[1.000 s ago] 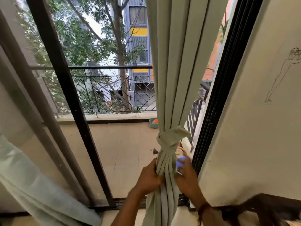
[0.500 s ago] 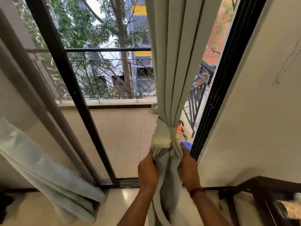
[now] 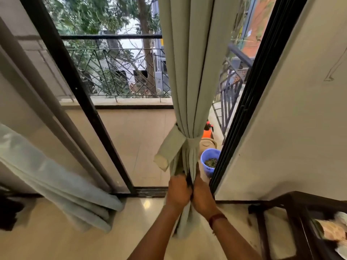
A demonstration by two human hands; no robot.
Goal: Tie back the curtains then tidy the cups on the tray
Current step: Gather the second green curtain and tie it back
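Knuckles together, the left hand (image 3: 178,190) and right hand (image 3: 202,196) curl their fingers round the gathered curtain (image 3: 187,72) just below its tie-back (image 3: 173,145). Bound, it hangs beside the door frame (image 3: 247,102). Tying looks nearly done, so next comes letting go, then finding the unseen cups.

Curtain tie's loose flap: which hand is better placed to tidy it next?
Probably the left hand: it grips the curtain just below the flap, which hangs on its side; the right hand holds the folds on the far side.
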